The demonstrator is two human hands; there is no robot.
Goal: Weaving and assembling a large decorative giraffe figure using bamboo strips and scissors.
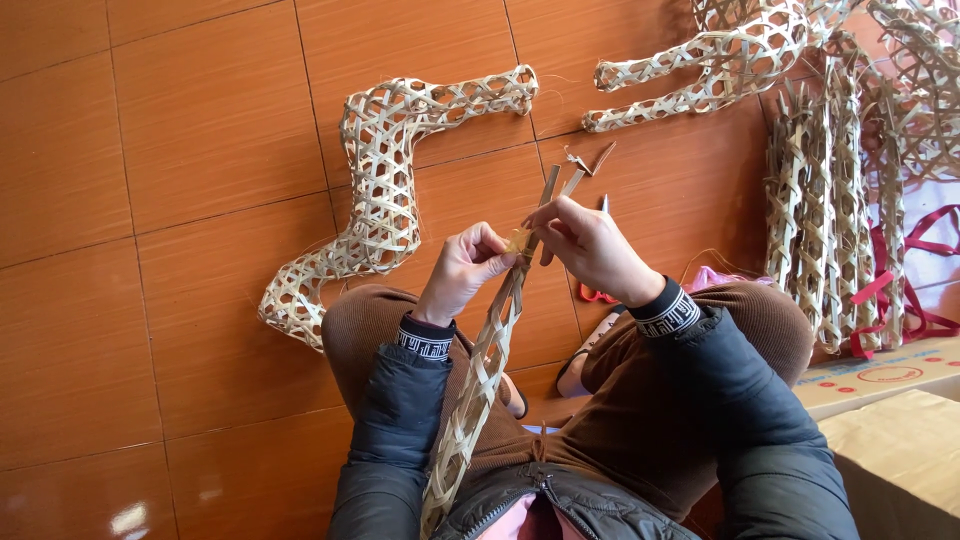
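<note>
My left hand (466, 270) and my right hand (592, 246) meet above my knees. Both pinch the upper end of a long, narrow woven bamboo tube (480, 380) that rises from my lap. Loose flat bamboo strips (562, 182) stick up from its unfinished end, between the fingers of my right hand. My left thumb and fingers close on the weave just below that end. I sit with brown trousers and dark jacket sleeves in view.
A curved woven bamboo form (380, 190) lies on the orange tiled floor ahead of my left knee. More woven pieces (720, 60) lie at the top right, with a bundle of woven tubes (825, 220) and red ribbon (915, 300). Cardboard boxes (890, 420) sit at right.
</note>
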